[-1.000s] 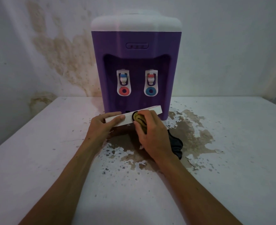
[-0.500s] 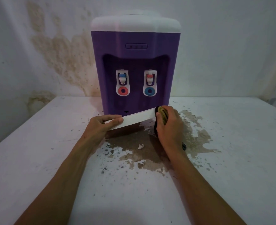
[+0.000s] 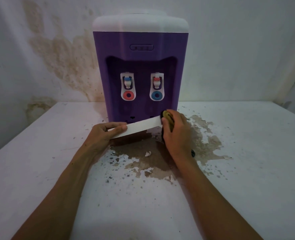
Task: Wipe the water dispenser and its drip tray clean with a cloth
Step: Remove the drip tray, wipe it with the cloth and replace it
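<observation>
1. Gripping the left end of the white drip tray (image 3: 136, 127) with the left hand (image 3: 103, 134): thumb lying along the near face, fingers curled behind and under, out of sight.
2. Holding the tray off the desk (image 3: 39, 170), tilted, right end higher, just in front of the base of the purple water dispenser (image 3: 140, 66); tray plainly out of its seat.
3. Clutching a bunched cloth (image 3: 167, 116), yellowish with dark parts, in the right hand (image 3: 177, 135), and pressing it against the right end of the tray.
4. Judging the step in hand: wiping the drip tray, now at its right end; dispenser body apparently not being wiped at this moment.
5. Judging the next move: keeping the left-hand grip firm while passing the cloth back along the faces, then turning the tray to reach the hidden sides.
6. Noting limits of view:
   - far side and underside of the tray hidden;
   - most of the cloth buried in the right hand, a dark tail (image 3: 192, 153) showing below the wrist;
   - cleanliness of the tray impossible to confirm in dim light;
   - dispenser's sides and rear out of view;
   - desk paint flaking around a brown patch (image 3: 160, 161) beneath the hands.
</observation>
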The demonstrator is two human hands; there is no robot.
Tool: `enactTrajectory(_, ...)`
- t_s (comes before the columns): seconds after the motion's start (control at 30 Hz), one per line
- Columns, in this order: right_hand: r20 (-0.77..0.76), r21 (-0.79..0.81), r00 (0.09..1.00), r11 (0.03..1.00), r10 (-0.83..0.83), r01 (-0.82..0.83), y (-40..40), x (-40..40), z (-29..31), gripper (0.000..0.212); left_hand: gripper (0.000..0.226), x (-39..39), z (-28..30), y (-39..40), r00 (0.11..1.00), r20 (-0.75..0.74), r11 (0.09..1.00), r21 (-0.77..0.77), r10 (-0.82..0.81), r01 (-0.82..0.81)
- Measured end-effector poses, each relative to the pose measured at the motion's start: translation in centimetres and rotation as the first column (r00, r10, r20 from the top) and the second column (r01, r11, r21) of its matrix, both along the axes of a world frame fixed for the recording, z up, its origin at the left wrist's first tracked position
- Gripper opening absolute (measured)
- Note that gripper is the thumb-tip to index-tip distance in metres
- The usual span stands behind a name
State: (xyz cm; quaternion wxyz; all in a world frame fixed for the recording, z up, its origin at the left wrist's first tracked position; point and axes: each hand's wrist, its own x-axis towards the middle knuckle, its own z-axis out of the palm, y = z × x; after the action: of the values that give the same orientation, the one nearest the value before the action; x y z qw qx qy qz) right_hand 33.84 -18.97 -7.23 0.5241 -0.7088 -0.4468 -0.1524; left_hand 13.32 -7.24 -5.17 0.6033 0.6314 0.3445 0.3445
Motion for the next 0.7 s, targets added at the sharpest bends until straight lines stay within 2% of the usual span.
enactTrajectory(0.13, -0.104, 0.052, 0.992, 0.996, -0.07, 0.076, -0.6, 1.5, 0.1, 0.028, 0.037, 0.0, 0.2, -0.1, 0.999, 0.029, 0.999, -0.031, -0.031, 0.032)
enactTrajectory(0.27, -0.065, -0.009, 0.994, 0.996, -0.084, 0.084, -0.4, 0.6, -0.3, 0.03, 0.033, 0.4, 0.1, -0.4, 1.0, 0.0, 0.999, 0.034, 0.004, -0.004)
enactTrajectory(0.47, 0.046, -0.035, 0.992, 0.993, 0.118, -0.117, 0.1, -2.7, -0.5, 0.032, 0.029, 1.2, -0.7, -0.4, 0.993, -0.017, 0.986, 0.122, 0.117, -0.114)
enactTrajectory(0.6, 0.157, -0.053, 0.959, 0.972, 0.236, -0.23, 0.1, -4.2, -0.3, 0.034, 0.029, 1.2, -0.4, -1.0, 0.996, 0.033, 0.992, 0.092, 0.089, -0.092)
enactTrajectory(0.7, 0.19, -0.091, 0.944, 0.962, 0.269, -0.256, 0.3, -3.9, -0.3, 0.036, 0.031, 1.2, -0.4, -1.1, 0.996, 0.028, 0.991, 0.103, 0.082, -0.085)
